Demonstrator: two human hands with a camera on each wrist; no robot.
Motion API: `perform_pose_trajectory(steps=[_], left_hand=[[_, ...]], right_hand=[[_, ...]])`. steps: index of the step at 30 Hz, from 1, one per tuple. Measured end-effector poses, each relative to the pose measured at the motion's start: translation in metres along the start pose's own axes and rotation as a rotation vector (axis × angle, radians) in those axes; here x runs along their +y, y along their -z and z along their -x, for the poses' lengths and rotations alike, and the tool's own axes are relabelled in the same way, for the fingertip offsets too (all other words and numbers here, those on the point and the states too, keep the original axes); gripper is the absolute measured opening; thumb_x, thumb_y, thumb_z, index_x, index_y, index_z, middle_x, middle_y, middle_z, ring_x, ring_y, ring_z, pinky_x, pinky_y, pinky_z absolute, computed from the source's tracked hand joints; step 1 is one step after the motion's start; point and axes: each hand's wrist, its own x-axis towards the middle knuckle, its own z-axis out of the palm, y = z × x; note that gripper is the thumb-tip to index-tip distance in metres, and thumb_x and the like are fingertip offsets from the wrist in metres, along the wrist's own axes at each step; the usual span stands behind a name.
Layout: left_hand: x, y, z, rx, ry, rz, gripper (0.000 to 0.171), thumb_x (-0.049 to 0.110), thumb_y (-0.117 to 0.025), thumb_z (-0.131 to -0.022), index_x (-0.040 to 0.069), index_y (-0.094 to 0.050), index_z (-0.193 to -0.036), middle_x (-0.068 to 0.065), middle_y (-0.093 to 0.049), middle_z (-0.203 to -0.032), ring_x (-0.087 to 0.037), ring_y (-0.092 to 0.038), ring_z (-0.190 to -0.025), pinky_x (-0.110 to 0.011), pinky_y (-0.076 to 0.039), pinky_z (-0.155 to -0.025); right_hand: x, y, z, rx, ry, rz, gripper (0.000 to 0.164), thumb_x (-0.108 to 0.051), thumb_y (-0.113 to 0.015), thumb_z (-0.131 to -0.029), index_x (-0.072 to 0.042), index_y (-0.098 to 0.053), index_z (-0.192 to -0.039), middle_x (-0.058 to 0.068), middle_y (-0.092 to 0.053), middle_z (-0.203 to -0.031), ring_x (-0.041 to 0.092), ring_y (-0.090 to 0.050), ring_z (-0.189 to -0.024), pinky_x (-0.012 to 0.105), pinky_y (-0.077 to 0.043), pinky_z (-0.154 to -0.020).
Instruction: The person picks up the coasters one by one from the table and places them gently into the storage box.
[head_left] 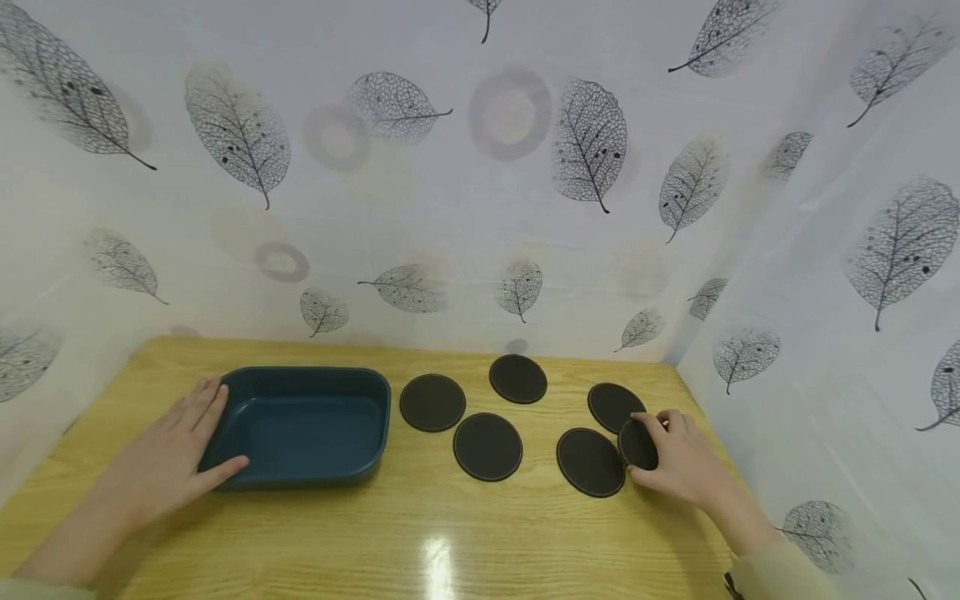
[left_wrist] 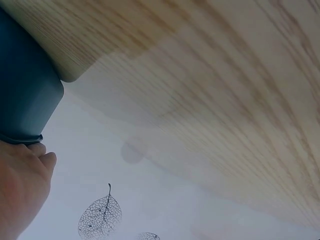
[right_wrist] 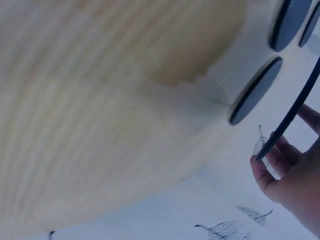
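A deep blue rectangular baking dish (head_left: 307, 437) stands on the left of the table. My left hand (head_left: 168, 446) rests on its left side, fingers along the rim and thumb stretched over the front corner. In the left wrist view, fingertips touch the lip of the dish (left_wrist: 30, 85). On the right, my right hand (head_left: 684, 457) pinches a round black coaster (head_left: 638, 446) by its edges, thumb nearest me. The right wrist view shows this coaster (right_wrist: 291, 116) edge-on and tilted, raised off the table. Two flat coasters, a rear one (head_left: 615, 406) and a front one (head_left: 590, 462), lie beside it.
Three more black coasters lie mid-table: a left one (head_left: 432, 402), a front one (head_left: 487, 447) and a back one (head_left: 518, 378). The wooden table (head_left: 360, 542) meets a leaf-patterned curtain (head_left: 450, 208) behind and on the right.
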Motion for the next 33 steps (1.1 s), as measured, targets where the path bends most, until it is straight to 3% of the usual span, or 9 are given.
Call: perform_pose_trajectory(steps=[9, 14, 20, 27, 33], left_hand=[[0.0, 0.002, 0.003, -0.011, 0.017, -0.005, 0.11, 0.06, -0.063, -0.1, -0.013, -0.013, -0.165, -0.033, -0.007, -0.175, -0.016, 0.027, -0.161, -0.015, 0.028, -0.12], [0.0, 0.005, 0.002, -0.034, 0.023, 0.005, 0.11, 0.061, -0.063, -0.1, -0.013, -0.014, -0.165, -0.034, -0.008, -0.174, -0.014, 0.029, -0.16, -0.015, 0.029, -0.119], [0.002, 0.007, -0.001, -0.08, 0.032, 0.021, 0.109, 0.062, -0.06, -0.102, -0.013, -0.012, -0.165, -0.034, -0.006, -0.174, -0.027, 0.022, -0.164, -0.015, 0.03, -0.117], [0.001, 0.005, 0.001, -0.022, 0.015, 0.003, 0.11, 0.061, -0.062, -0.1, -0.013, -0.013, -0.165, -0.032, -0.005, -0.175, -0.011, 0.031, -0.158, -0.014, 0.029, -0.118], [0.0, 0.004, 0.002, -0.011, 0.015, 0.009, 0.11, 0.06, -0.063, -0.101, -0.011, -0.01, -0.166, -0.03, -0.003, -0.176, -0.011, 0.03, -0.159, -0.013, 0.028, -0.119]], right_hand=[[-0.032, 0.004, -0.032, 0.013, 0.078, -0.005, 0.082, -0.046, -0.082, -0.079, -0.01, -0.057, -0.148, 0.03, -0.054, -0.13, 0.049, -0.054, -0.117, 0.071, -0.047, -0.093], [-0.049, 0.008, -0.045, 0.002, 0.121, -0.009, 0.082, -0.048, -0.08, -0.081, -0.01, -0.056, -0.149, 0.029, -0.054, -0.132, 0.047, -0.053, -0.119, 0.071, -0.046, -0.095], [-0.063, 0.014, -0.057, 0.01, 0.162, 0.006, 0.081, -0.048, -0.078, -0.08, -0.01, -0.057, -0.149, 0.028, -0.055, -0.131, 0.046, -0.054, -0.119, 0.069, -0.048, -0.097], [-0.08, 0.019, -0.072, 0.035, 0.222, 0.028, 0.08, -0.048, -0.078, -0.077, -0.01, -0.059, -0.145, 0.026, -0.057, -0.125, 0.044, -0.056, -0.112, 0.064, -0.05, -0.094], [-0.092, 0.024, -0.083, 0.024, 0.256, 0.032, 0.082, -0.048, -0.075, -0.077, -0.01, -0.059, -0.147, 0.026, -0.055, -0.128, 0.04, -0.053, -0.109, 0.059, -0.051, -0.09]])
